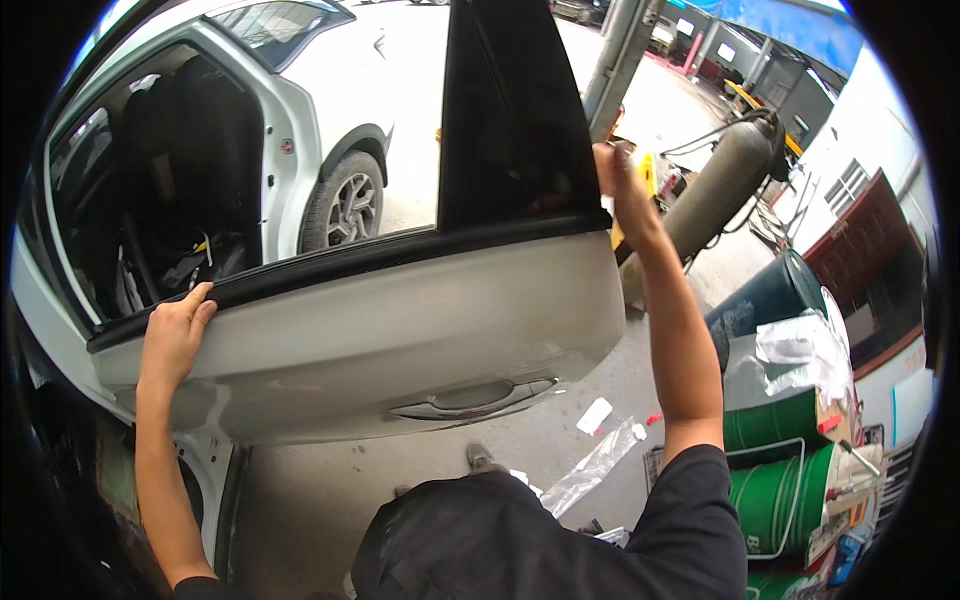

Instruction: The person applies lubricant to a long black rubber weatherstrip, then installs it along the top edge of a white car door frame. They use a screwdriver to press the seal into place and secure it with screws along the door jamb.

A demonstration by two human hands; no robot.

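A silver-grey car door (400,320) stands open across the view, with a door handle (475,402) low on its outer side. Along the window's lower edge runs a black trim strip (330,260). My left hand (176,335) grips the door's top edge over this strip near the front end, index finger stretched along it. Up at the rear edge, beside the glossy black window panel (520,120), my right hand (622,190) holds the door frame's side. Some of its fingers are hidden behind that edge.
The white car body (290,110) with its dark cabin (165,160) and rear wheel (345,200) lies beyond the door. A gas cylinder (720,190) leans at right. Green drums (775,490) stand nearer. Plastic wrapping (595,470) lies on the floor (320,500).
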